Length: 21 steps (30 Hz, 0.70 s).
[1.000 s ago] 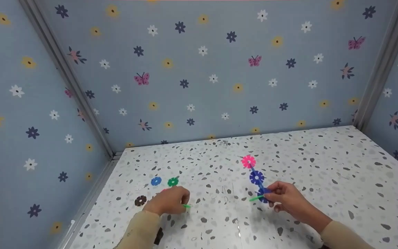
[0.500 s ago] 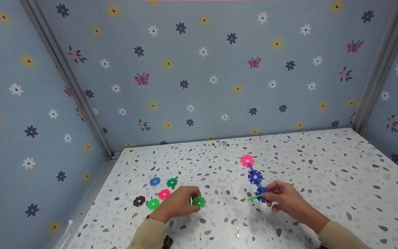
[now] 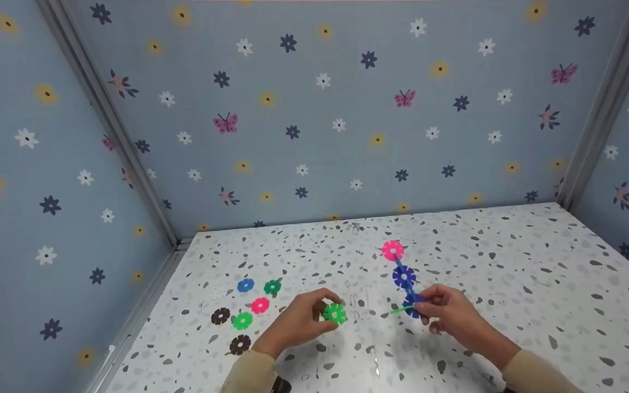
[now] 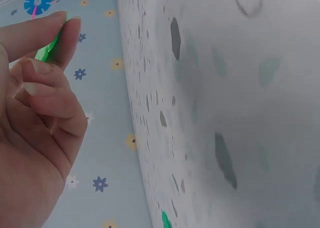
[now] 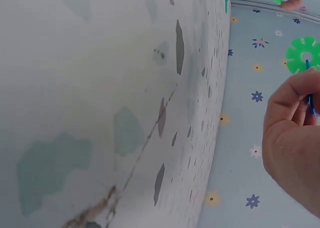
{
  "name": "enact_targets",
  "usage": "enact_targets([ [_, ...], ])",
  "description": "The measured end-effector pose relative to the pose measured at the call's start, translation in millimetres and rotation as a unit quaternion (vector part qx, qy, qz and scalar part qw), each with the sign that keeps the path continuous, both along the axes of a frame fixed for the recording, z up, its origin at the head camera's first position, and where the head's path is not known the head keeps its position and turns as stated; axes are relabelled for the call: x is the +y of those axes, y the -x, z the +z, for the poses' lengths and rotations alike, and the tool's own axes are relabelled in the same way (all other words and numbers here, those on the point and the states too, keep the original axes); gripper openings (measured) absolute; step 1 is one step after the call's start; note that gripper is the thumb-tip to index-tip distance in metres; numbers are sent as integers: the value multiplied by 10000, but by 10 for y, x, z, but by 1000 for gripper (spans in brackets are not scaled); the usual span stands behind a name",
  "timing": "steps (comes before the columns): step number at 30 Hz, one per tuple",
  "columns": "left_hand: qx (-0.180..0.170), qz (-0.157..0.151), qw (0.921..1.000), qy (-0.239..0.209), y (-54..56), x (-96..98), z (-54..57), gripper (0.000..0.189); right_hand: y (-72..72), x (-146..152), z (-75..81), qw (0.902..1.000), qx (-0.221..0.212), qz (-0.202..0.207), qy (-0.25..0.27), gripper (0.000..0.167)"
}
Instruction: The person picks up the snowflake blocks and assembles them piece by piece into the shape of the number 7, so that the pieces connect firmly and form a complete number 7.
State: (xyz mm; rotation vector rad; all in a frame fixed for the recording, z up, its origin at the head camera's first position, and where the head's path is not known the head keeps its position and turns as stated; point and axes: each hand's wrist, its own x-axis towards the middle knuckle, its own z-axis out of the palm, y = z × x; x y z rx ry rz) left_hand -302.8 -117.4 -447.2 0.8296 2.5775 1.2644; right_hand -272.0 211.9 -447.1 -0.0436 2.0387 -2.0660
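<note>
the right hand (image 3: pixel 452 312) grips a pink-blue-green chain of notched plastic discs (image 3: pixel 398 277); left of it, the left hand (image 3: pixel 302 321) pinches a bright green notched plastic disc (image 3: pixel 335 309). joining seems the step, likely needing alignment next.

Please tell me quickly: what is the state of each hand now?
Left hand: closed, pinching a green disc.
Right hand: closed, holding a blue disc of the linked chain.
</note>
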Motion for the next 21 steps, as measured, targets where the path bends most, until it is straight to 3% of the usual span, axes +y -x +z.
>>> enact_targets([
  [9,-89,-307,9978,-574,-66,218,-8,40,5,-33,-22,9999,34,-149,-1,19],
  [17,32,-91,9937,-1114,-98,384,-40,27,2,-51,-38,9997,111,-194,33,20],
  [21,42,-142,9910,-1327,-121,462,-39,23,7,-48,-37,9998,172,-87,90,19],
])
